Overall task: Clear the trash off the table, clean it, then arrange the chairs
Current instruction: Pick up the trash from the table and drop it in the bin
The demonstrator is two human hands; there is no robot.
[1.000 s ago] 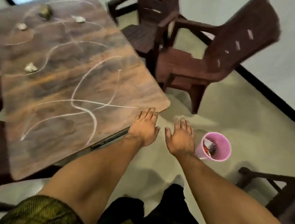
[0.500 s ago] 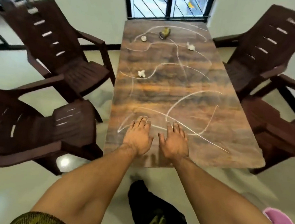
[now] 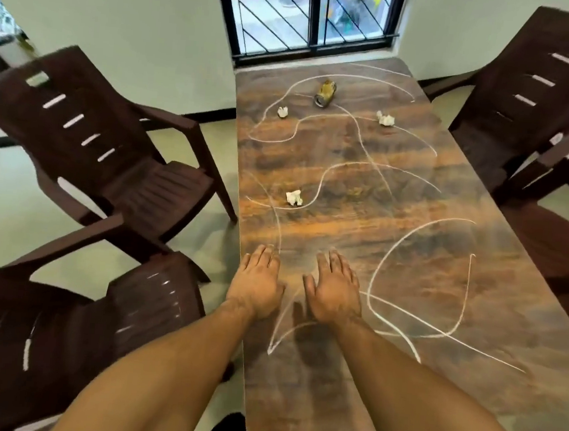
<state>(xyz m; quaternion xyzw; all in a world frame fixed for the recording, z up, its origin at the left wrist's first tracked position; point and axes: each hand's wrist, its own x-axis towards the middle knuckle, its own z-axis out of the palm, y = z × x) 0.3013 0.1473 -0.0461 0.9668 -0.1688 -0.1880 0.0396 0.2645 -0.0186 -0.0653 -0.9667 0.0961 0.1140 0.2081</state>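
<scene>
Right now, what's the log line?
left hand open | right hand open | can, three paper wads on table | chalk lines uncleaned

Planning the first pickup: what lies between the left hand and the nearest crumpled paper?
In the head view, only bare tabletop marked with white chalk lines lies between the left hand and the nearest crumpled paper; no other trash.

Head camera looks steeply down the table.
</scene>
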